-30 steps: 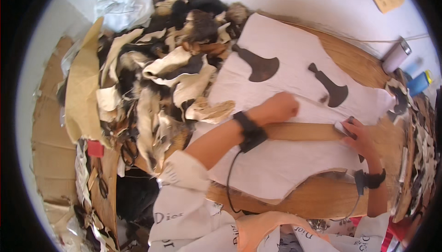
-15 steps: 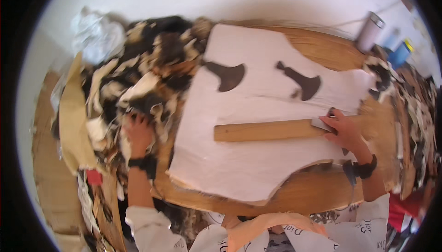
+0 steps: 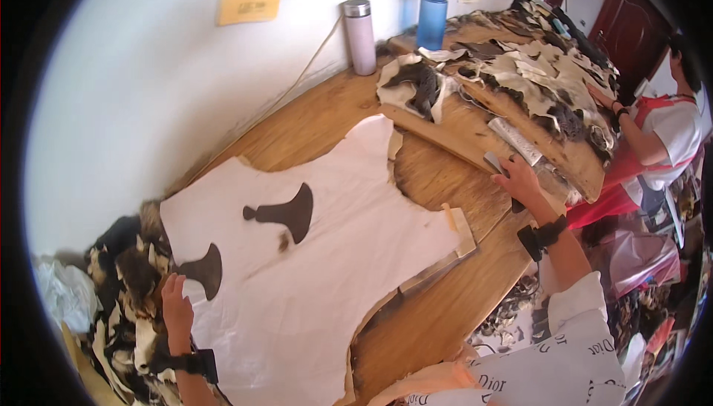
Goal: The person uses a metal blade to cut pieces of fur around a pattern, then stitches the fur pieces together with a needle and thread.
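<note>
A large pale hide panel lies across the wooden table. On it are two dark, flat, axe-shaped pieces, one with a knobbed end, the other near the panel's left edge. My left hand is beside the latter's narrow end, fingers loosely extended, apparently holding nothing. My right hand is closed around a small dark tool; a flat grey part sticks out past the fingers, most of it hidden. Next to that hand lies a long wooden strip.
Fur scraps pile up at left beside a plastic bag. A pink flask and blue bottle stand by the wall. More pelts cover the far right, where a person in a red apron works.
My view has swung right. My right hand has left the hide panel for the table beyond its right side; the wooden strip is off the panel. My left hand has left the fur pile.
</note>
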`<action>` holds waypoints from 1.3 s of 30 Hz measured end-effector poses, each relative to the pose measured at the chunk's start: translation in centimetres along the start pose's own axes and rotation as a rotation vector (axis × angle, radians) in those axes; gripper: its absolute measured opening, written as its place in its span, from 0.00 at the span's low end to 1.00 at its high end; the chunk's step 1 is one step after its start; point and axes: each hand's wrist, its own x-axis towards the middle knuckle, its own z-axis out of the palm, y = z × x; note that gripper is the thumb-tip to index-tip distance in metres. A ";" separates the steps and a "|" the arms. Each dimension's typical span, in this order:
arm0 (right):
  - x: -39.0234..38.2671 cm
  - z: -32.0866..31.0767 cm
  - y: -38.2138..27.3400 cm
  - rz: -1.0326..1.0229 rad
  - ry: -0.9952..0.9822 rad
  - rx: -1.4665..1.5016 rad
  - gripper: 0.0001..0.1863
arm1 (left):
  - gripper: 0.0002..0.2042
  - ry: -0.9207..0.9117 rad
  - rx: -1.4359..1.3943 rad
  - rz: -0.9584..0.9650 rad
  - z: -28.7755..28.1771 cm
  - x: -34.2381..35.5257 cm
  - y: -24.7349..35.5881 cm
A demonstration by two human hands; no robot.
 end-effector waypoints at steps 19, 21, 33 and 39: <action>3.7 3.0 -8.4 -0.036 -0.106 0.139 0.18 | 0.24 -0.207 0.069 0.138 3.8 5.7 -3.8; 3.7 4.5 -9.1 -0.084 -0.097 0.235 0.18 | 0.24 -0.262 0.017 0.085 3.3 5.0 -4.8; 15.2 0.9 -12.5 0.097 0.029 0.227 0.49 | 0.26 -0.320 0.147 -0.431 3.4 -6.3 -18.3; 20.6 4.5 -16.8 0.417 -0.009 0.235 0.55 | 0.26 -0.442 0.281 -0.533 -0.2 -3.5 -9.0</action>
